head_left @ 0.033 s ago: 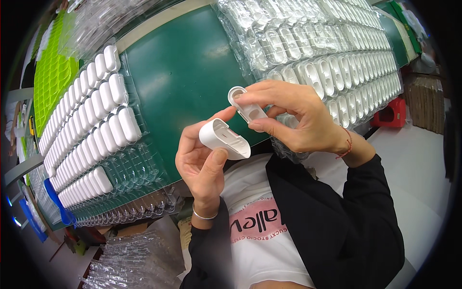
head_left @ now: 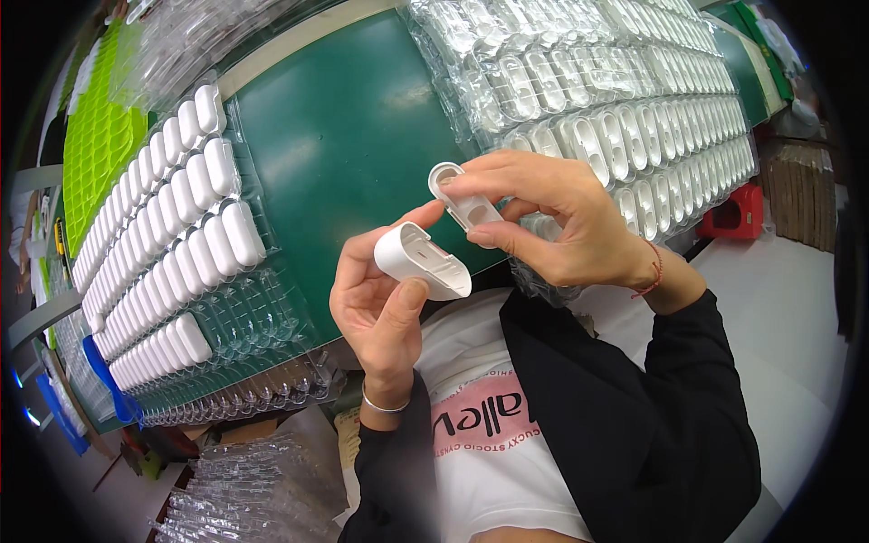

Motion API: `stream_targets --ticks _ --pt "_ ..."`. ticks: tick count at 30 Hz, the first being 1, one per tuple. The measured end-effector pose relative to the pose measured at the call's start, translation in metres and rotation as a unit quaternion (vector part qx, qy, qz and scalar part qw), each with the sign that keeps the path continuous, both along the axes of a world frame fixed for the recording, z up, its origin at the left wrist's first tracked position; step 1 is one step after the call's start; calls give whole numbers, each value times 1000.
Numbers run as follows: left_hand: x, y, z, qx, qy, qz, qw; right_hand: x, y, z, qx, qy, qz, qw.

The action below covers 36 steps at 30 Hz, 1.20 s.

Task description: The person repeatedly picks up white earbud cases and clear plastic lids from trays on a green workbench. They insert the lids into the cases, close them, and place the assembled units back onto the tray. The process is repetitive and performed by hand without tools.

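My left hand (head_left: pixel 373 317) grips a white, hollow plastic case shell (head_left: pixel 398 257) between thumb and fingers, its open side tilted up to the right. In my right hand (head_left: pixel 579 222) a smaller white plastic insert (head_left: pixel 472 211) with rounded hollows is pinched between thumb and fingers, and one fingertip reaches into its upper end. The two pieces are close together but apart, above the near edge of the green table mat (head_left: pixel 339 109). Inside the shell some ridges and slots show.
On the left, clear trays (head_left: pixel 262 299) hold rows of white rounded shells (head_left: pixel 237 233). Clear-wrapped trays of hollow white inserts (head_left: pixel 625 149) cover the right. A red plastic holder (head_left: pixel 738 213) stands at far right. Stacked clear trays (head_left: pixel 253 489) lie low at left; a green mesh sheet (head_left: pixel 100 118) is beyond.
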<state>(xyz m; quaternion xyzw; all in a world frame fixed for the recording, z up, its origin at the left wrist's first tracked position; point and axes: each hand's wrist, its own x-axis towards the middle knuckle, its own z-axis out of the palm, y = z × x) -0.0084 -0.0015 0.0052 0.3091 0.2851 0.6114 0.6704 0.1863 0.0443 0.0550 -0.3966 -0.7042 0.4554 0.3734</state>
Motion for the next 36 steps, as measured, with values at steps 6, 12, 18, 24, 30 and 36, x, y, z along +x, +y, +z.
stream_targets --ticks 6,12,18,24,30,36 --pt "0 -1 3 -32 53 34 998 -1 0 1 23 -16 -15 999" --pt "2 0 4 -85 1 -14 996 -1 1 0 43 -34 -19 998" --pt "5 3 3 -84 -2 -24 996 -2 0 -6 121 -64 -23 990" --pt "10 3 1 -56 47 5 997 -2 -1 -11 199 -122 -29 972" --pt "14 4 -2 -26 88 29 995 -1 -3 -14 246 -178 -24 952" --pt "6 5 -6 -12 -7 -28 999 -7 -9 -9 173 -108 -45 978"
